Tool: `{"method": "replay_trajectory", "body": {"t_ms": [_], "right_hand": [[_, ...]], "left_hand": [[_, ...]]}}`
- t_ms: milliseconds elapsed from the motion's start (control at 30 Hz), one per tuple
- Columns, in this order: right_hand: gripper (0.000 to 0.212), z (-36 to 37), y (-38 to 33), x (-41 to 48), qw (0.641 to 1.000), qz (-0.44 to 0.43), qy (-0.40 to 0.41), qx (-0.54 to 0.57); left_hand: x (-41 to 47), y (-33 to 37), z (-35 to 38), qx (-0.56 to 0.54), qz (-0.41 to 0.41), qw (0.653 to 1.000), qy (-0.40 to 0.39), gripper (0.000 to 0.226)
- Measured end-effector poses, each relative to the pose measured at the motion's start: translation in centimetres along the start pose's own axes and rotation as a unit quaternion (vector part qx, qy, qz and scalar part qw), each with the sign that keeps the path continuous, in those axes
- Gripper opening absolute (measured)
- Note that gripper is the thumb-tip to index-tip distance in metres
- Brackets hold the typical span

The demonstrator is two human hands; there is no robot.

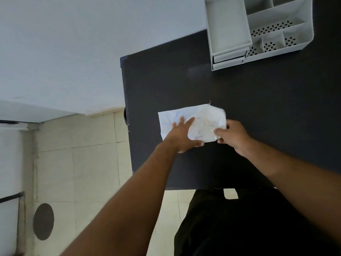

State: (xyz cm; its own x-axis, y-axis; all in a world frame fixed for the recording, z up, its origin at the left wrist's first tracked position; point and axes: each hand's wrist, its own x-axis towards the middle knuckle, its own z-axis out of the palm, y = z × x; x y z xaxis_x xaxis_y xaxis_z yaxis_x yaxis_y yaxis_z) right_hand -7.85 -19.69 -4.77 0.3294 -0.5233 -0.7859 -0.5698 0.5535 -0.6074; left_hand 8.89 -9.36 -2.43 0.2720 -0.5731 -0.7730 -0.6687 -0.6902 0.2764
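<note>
A white cloth with faint blue marks and small dark print lies on the black table. My left hand lies flat on the cloth's left part, fingers straight and spread, pressing it down. My right hand pinches the cloth's right edge between thumb and curled fingers. That right edge is lifted and looks blurred.
A grey plastic desk organiser with several compartments and a small drawer stands at the table's far right. The table's left edge runs beside a tiled floor and a pale wall. A round dark floor cover sits at lower left.
</note>
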Motion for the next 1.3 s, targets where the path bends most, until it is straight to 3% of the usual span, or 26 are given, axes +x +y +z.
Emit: {"method": "replay_trajectory", "body": {"t_ms": [100,300,467,700,867,1300], "right_hand": [[0.020,0.1,0.0,-0.1,1.000,-0.004,-0.011,-0.002],[0.012,0.6,0.1,-0.3,0.999,-0.018,-0.004,-0.046],[0.006,0.3,-0.5,-0.3,0.999,-0.023,0.011,-0.043],[0.023,0.5,-0.5,-0.8,0.999,-0.028,-0.003,-0.029],[0.018,0.2,-0.6,-0.9,0.997,-0.019,0.028,-0.075],[0.034,0.1,0.2,-0.6,0.999,-0.001,0.029,-0.020]], "left_hand": [[0.2,-0.5,0.1,0.061,0.010,0.997,0.037,0.099],[0.0,0.2,2.1,0.117,-0.021,0.989,0.088,0.099],[0.0,0.5,2.4,0.113,-0.030,0.989,0.092,0.102],[0.0,0.7,2.5,0.107,-0.029,0.989,0.096,0.101],[0.0,0.9,2.5,0.116,-0.037,0.988,0.098,0.102],[0.5,1.4,2.9,0.135,-0.056,0.985,0.091,0.102]]}}
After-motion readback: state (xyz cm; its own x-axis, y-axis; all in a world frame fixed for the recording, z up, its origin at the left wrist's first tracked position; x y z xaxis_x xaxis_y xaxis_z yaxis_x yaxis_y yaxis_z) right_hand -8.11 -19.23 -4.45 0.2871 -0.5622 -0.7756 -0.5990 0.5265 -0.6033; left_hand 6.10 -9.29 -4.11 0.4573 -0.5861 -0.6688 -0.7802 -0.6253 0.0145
